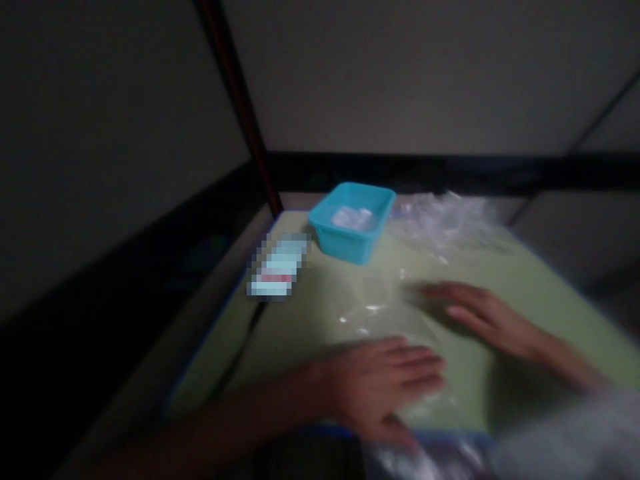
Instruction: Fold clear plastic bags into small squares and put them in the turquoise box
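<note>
A clear plastic bag [373, 319] lies flat on the yellow-green table [300, 347], its glossy surface catching the light. Near the front edge, my left hand [385, 383] rests palm down on the plastic with its fingers stretched out. To the right, my right hand [480, 317] hovers over or touches the bag's right side, fingers extended toward the left and thumb apart. Its fingertips are blurred, and I cannot tell whether they touch the plastic. More clear plastic [425, 460] hangs over the front edge below my left hand.
A turquoise basket [345, 243] with whitish packets inside stands at the back. Crumpled clear plastic [450, 217] lies to its right. On the left is a phone-like device with a pixelated screen [280, 267] and a dark cable [240, 353]. Walls border the back and left.
</note>
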A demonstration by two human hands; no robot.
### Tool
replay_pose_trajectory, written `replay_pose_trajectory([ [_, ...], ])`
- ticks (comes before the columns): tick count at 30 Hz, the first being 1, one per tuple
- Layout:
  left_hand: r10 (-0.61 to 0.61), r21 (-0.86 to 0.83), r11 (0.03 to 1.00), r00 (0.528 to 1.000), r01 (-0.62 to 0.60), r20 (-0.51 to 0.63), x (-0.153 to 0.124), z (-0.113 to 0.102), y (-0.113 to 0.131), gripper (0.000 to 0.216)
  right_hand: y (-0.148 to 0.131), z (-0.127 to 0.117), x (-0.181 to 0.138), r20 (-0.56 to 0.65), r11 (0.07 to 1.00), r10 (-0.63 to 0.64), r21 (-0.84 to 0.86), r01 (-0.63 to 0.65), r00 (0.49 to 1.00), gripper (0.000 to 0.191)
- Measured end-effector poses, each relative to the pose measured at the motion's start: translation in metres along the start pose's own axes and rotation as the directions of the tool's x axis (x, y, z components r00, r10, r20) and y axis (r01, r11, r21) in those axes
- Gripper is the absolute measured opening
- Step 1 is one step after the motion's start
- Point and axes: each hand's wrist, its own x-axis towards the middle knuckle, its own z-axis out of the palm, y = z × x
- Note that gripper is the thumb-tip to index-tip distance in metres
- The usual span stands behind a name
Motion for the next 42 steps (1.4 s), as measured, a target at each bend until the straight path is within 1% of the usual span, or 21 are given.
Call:
replay_pose_trajectory([
  [2, 0.056, -0.011, 0.998, 0.998, -0.056, 0.006, 0.001, -0.008, 0.002, 0.062, -0.002, 0.007, 0.007, 0.040, 0.999, -0.037, -0.005, 0.037, 0.999, 0.038],
  [3, 0.045, -0.008, 0.999, 0.999, -0.045, 0.001, 0.001, -0.013, 0.002, 0.062, -0.003, 0.011, 0.011, 0.048, 0.999, -0.050, -0.009, 0.051, 0.998, 0.039],
  [4, -0.010, 0.004, 1.000, 1.000, 0.010, -0.016, 0.000, -0.019, 0.001, 0.062, -0.005, 0.015, 0.014, 0.048, 0.998, -0.056, -0.014, 0.057, 0.997, 0.040],
  [5, -0.107, 0.025, 0.994, 0.993, 0.108, -0.040, -0.001, -0.025, -0.001, 0.061, -0.006, 0.019, 0.018, 0.041, 0.998, -0.055, -0.022, 0.056, 0.998, 0.042],
  [6, -0.230, 0.051, 0.971, 0.970, 0.234, -0.071, -0.003, -0.030, -0.004, 0.060, -0.007, 0.023, 0.020, 0.038, 0.998, -0.050, -0.034, 0.051, 0.998, 0.044],
  [8, -0.470, 0.104, 0.869, 0.873, 0.484, -0.134, -0.009, -0.036, -0.012, 0.059, -0.008, 0.031, 0.023, 0.048, 0.996, -0.036, -0.078, 0.040, 0.998, 0.051],
  [9, -0.543, 0.128, 0.817, 0.826, 0.562, -0.153, -0.013, -0.036, -0.017, 0.060, -0.008, 0.036, 0.024, 0.065, 0.993, -0.033, -0.109, 0.040, 0.997, 0.055],
  [10, -0.586, 0.150, 0.781, 0.794, 0.606, -0.159, -0.017, -0.034, -0.023, 0.062, -0.008, 0.040, 0.024, 0.083, 0.989, -0.035, -0.141, 0.046, 0.996, 0.058],
  [11, -0.603, 0.169, 0.764, 0.782, 0.622, -0.154, -0.021, -0.031, -0.029, 0.064, -0.007, 0.043, 0.024, 0.098, 0.984, -0.039, -0.169, 0.055, 0.994, 0.061],
  [15, -0.602, 0.204, 0.761, 0.787, 0.616, -0.134, -0.032, -0.017, -0.049, 0.064, -0.005, 0.048, 0.022, 0.104, 0.972, -0.059, -0.221, 0.081, 0.993, 0.066],
  [18, -0.576, 0.201, 0.780, 0.805, 0.593, -0.141, -0.031, -0.021, -0.050, 0.061, -0.004, 0.048, 0.021, 0.065, 0.966, -0.117, -0.225, 0.128, 0.991, 0.067],
  [21, -0.501, 0.195, 0.835, 0.857, 0.515, -0.117, -0.025, -0.030, -0.040, 0.062, -0.003, 0.051, 0.018, 0.067, 0.951, -0.193, -0.232, 0.203, 0.979, 0.070],
  [24, -0.381, 0.172, 0.909, 0.924, 0.381, -0.032, -0.020, -0.030, -0.030, 0.065, -0.001, 0.051, 0.015, 0.065, 0.946, -0.198, -0.250, 0.208, 0.978, 0.073],
  [28, -0.303, 0.119, 0.947, 0.952, 0.297, 0.034, -0.019, -0.023, -0.028, 0.062, -0.006, 0.031, 0.005, -0.015, 0.950, -0.167, -0.271, 0.157, 0.986, 0.066],
  [29, -0.298, 0.108, 0.950, 0.954, 0.293, 0.031, -0.020, -0.023, -0.029, 0.062, -0.010, 0.024, 0.001, -0.018, 0.945, -0.191, -0.274, 0.179, 0.981, 0.061],
  [31, -0.304, 0.086, 0.949, 0.953, 0.302, 0.013, -0.022, -0.030, -0.029, 0.062, -0.025, 0.012, -0.008, 0.019, 0.921, -0.292, -0.264, 0.287, 0.956, 0.047],
  [33, -0.334, 0.053, 0.941, 0.943, 0.334, -0.017, -0.027, -0.040, -0.026, 0.061, -0.043, 0.005, -0.018, 0.070, 0.871, -0.414, -0.259, 0.417, 0.908, 0.036],
  [35, -0.372, 0.009, 0.928, 0.927, 0.372, -0.048, -0.033, -0.050, -0.021, 0.058, -0.060, 0.005, -0.029, 0.145, 0.820, -0.468, -0.297, 0.489, 0.872, 0.042],
  [38, -0.416, -0.046, 0.909, 0.907, 0.414, -0.063, -0.044, -0.056, -0.013, 0.054, -0.074, 0.016, -0.041, 0.253, 0.730, -0.521, -0.362, 0.579, 0.815, 0.053],
  [40, -0.442, -0.074, 0.896, 0.895, 0.438, -0.058, -0.051, -0.054, -0.011, 0.053, -0.075, 0.026, -0.046, 0.291, 0.713, -0.510, -0.384, 0.587, 0.810, 0.052],
  [42, -0.462, -0.107, 0.884, 0.885, 0.455, -0.057, -0.054, -0.050, -0.011, 0.052, -0.075, 0.032, -0.048, 0.286, 0.732, -0.485, -0.385, 0.562, 0.827, 0.051],
])
